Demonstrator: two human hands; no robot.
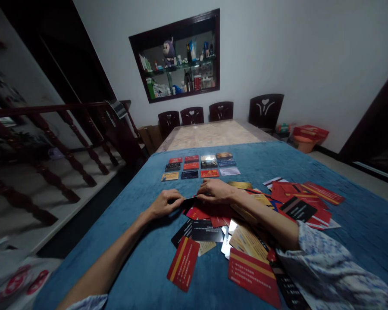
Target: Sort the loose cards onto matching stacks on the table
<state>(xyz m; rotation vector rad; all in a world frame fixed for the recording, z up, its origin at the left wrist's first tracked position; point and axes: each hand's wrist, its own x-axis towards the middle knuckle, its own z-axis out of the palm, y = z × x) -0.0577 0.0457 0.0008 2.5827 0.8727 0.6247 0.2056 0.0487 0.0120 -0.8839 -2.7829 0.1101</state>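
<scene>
Between my hands is a dark card (190, 199), seen nearly edge-on just above the loose pile. My left hand (166, 203) pinches its left end between thumb and fingers. At the other end, my right hand (213, 191) grips it with bent fingers. Under and around my hands lies a spread of overlapping cards, including a black card (207, 231), a red card with a yellow stripe (183, 263) and a gold card (247, 242). Beyond my hands, several cards sit in neat rows, with an orange-red card (210, 173) and a white card (230, 171) in the nearest row.
A blue cloth (132, 267) covers the near part of the long table (210, 133). More red cards (323, 192) lie to the right. Dark chairs (192, 115) stand at the far end, a wooden railing (61, 116) runs along the left, and plastic bags (22, 275) sit at lower left.
</scene>
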